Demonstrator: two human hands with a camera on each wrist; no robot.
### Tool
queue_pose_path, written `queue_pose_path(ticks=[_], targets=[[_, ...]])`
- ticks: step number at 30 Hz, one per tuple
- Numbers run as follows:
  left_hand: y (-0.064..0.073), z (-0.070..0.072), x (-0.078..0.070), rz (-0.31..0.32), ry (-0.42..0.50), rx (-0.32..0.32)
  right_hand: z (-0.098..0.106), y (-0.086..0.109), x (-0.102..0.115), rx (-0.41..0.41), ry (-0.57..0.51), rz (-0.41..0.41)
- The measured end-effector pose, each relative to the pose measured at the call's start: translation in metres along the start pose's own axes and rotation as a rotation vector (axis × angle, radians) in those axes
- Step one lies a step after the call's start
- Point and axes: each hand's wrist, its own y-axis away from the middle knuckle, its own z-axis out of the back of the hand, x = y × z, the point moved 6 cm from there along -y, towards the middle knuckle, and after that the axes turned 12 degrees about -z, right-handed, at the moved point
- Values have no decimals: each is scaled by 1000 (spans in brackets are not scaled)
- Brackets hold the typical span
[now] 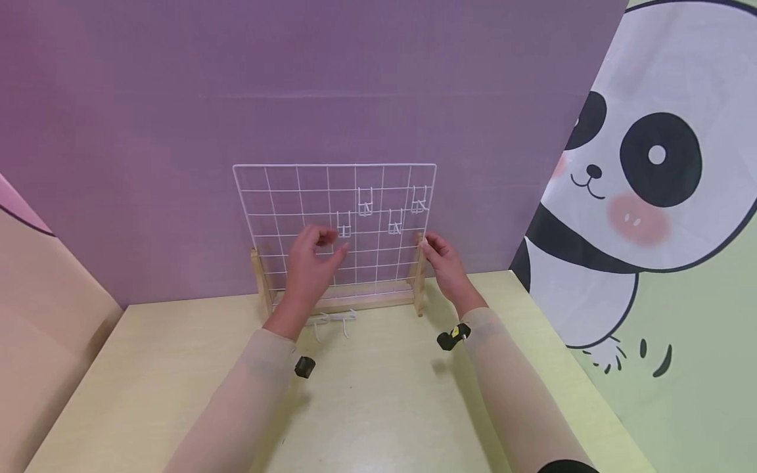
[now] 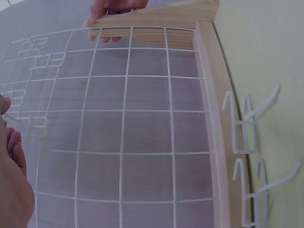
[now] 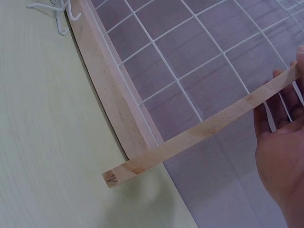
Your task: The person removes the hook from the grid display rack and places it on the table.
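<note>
A white wire grid rack (image 1: 378, 259) stands upright in a wooden stand (image 1: 418, 289). Several white wire hooks hang on its right half, among them a lower left hook (image 1: 344, 231) and an upper hook (image 1: 365, 208). My left hand (image 1: 310, 263) is beside the lower left hook, its thumb and fingers apart with a gap between them. At the rack's right side, my right hand (image 1: 446, 266) grips the top of the stand's post and the grid edge, with the thumb in front and fingers behind, as the right wrist view shows.
Two loose white hooks, one of them the right-hand hook (image 1: 343, 317), lie on the pale table (image 1: 367, 394) before the stand's base bar. Behind the rack rises a purple backdrop (image 1: 177, 197). A panda picture (image 1: 680, 230) covers the wall to the right.
</note>
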Motion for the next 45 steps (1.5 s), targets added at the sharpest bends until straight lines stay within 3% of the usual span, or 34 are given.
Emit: queue_pose_path(ticks=[9,22,31,45], targets=[[-10,-3,-4,-56,-11,-16,0,-2,-1,4,-19,-7],[-14,-2,-3,-105,-8,-17,0,0,-2,20,2,-17],[-18,6,-9,-199,-40,-101,0,-1,-1,23,-13,-11],[-25,13,-23,-263,-35,-133,0,0,0,23,-11,-3]])
